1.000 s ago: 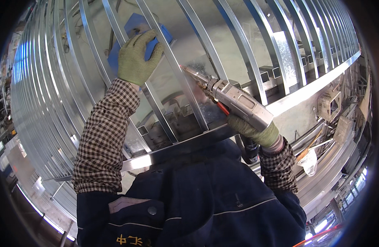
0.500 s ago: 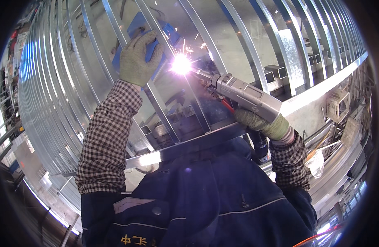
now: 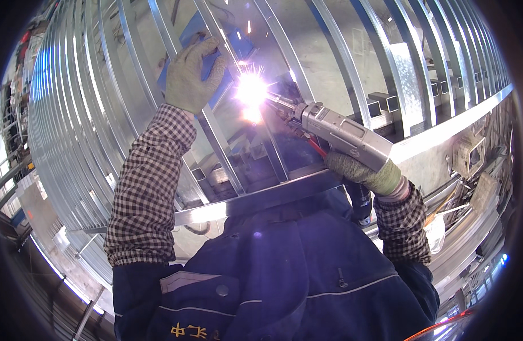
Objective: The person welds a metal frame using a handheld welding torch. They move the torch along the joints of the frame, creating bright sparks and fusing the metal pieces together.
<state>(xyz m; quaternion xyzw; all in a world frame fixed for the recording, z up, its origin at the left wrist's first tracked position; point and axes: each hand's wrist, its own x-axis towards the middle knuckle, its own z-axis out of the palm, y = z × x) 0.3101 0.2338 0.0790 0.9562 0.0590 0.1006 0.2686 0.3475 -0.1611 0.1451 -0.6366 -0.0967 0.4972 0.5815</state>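
My right hand (image 3: 366,172), in a pale green work glove, is wrapped round the grip of a grey handheld welding gun (image 3: 344,133). The gun's nozzle points left at a glaring weld spot on a steel bar (image 3: 271,149), where sparks fly and hide the joint. Left of the glare, my gloved left hand (image 3: 192,77) lies over a neighbouring square steel bar (image 3: 220,149), its fingers curled round it and the thumb apart. The bar passes beneath the palm, so part of the hold is hidden. Both bars belong to a large grating of parallel tubes.
A long edge rail (image 3: 261,199) of the grating runs close in front of my body. Behind the bars lies a blue flat piece (image 3: 230,48). Short square tube ends (image 3: 389,102) show beneath, to the right. A basket-like box (image 3: 469,154) and scrap stand at the far right.
The bright weld glow looks larger and stretches lower, with sparks rising above it. Both hands and the gun hold nearly the same place; the view has shifted slightly.
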